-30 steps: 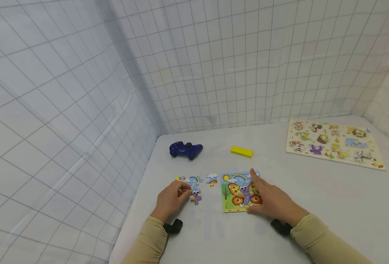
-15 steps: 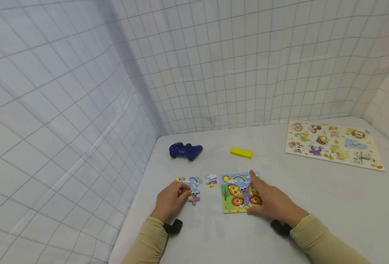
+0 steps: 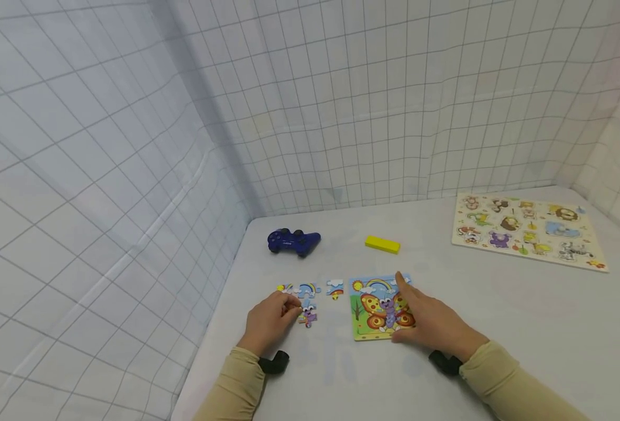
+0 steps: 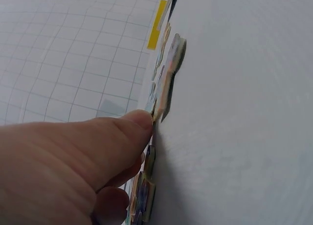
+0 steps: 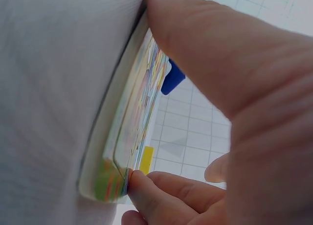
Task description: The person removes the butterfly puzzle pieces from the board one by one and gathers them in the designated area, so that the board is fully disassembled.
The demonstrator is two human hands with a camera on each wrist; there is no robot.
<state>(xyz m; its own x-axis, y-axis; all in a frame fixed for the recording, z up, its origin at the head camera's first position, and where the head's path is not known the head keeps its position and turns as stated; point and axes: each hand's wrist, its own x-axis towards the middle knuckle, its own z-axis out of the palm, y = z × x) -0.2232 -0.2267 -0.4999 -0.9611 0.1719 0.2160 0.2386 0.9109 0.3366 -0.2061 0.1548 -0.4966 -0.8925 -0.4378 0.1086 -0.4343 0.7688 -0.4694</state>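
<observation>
In the head view my left hand (image 3: 272,320) pinches the edge of a jigsaw piece between thumb and fingers. It is at the left side of the piece with a purple butterfly's face (image 3: 307,316). Above that lie a rainbow piece (image 3: 307,289), a sun piece (image 3: 284,287) partly behind the hand, and a loose cloud piece (image 3: 335,288). My right hand (image 3: 438,323) spans the right side of the butterfly puzzle board (image 3: 364,334), thumb on the near edge and fingers at the far edge. In the right wrist view the board (image 5: 98,151) lies edge-on between them.
A blue game controller (image 3: 293,241) and a yellow block (image 3: 383,244) lie farther back on the white table (image 3: 320,380). A large animal peg puzzle (image 3: 525,231) lies at the back right. Gridded white cloth (image 3: 367,117) stands behind and to the left.
The butterfly-face piece has shifted slightly left, closer under the rainbow piece. Both hands stay nearly where they were, and the view has drifted a little.
</observation>
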